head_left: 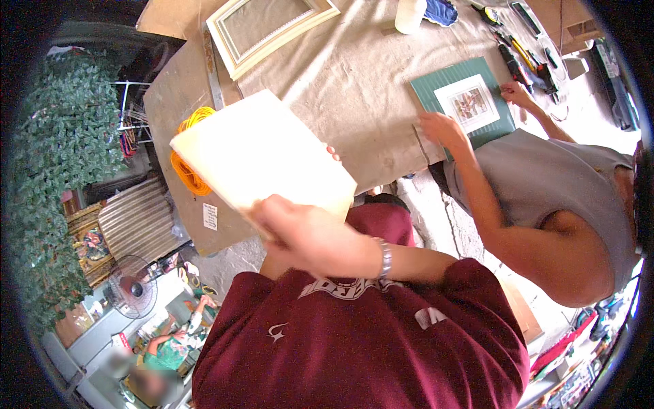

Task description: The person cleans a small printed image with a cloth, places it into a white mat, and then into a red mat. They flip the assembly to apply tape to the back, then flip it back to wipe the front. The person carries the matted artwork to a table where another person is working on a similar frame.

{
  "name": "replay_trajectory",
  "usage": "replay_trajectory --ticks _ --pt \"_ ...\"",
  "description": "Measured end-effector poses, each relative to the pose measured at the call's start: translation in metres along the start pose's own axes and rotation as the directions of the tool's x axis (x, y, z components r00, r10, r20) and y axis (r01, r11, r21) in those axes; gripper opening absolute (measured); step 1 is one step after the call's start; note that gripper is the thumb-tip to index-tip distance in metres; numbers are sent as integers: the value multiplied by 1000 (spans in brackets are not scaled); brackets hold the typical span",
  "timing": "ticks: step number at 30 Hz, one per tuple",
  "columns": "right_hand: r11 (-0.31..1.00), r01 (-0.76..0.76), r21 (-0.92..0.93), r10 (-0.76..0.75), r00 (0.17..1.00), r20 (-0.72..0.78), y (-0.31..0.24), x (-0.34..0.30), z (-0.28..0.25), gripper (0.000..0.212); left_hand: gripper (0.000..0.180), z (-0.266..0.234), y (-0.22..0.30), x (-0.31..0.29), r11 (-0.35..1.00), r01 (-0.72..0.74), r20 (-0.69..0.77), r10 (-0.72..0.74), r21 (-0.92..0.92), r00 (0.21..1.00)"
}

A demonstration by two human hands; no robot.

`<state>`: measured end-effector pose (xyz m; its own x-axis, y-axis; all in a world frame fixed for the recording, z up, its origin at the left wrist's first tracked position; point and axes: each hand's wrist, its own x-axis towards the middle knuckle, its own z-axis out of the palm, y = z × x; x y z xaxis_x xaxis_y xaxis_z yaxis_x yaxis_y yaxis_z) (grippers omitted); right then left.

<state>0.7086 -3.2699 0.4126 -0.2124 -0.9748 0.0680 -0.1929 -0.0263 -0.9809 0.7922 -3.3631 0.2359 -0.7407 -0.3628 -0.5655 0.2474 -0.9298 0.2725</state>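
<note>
A white rectangular panel (266, 150), its top washed out by bright light, is held tilted in front of me over the table's near edge. From beneath it, the fingertips of my left hand (332, 153) curl round its right edge; the rest of that hand is hidden. My right hand (296, 228), with a metal watch (385, 259) on the wrist, crosses in front of my chest. Its fingers are closed at the panel's near left edge and slightly smeared by motion. Whatever they hold, if anything, is hidden.
Left of the panel lies a coil of orange cord (191, 174) on the cloth-covered table (368, 95). A cream frame (272, 31) lies beyond. At right, another person's hands (446, 129) touch a green mat-mounted picture (504, 112), near several tools (524, 58).
</note>
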Motion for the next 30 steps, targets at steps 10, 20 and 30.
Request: replay_trajectory --ticks 10,20,30 --pt "999 29 -13 -30 995 -99 9 -7 -14 36 66 23 -6 -11 995 -39 94 48 -89 994" --pt "812 -582 -31 492 713 -499 234 -90 -90 20 22 -174 -20 16 538 -41 -223 416 842 882" --pt "679 -644 -354 313 689 -653 319 -96 -61 22 26 -181 -41 29 126 48 -118 638 991 761"
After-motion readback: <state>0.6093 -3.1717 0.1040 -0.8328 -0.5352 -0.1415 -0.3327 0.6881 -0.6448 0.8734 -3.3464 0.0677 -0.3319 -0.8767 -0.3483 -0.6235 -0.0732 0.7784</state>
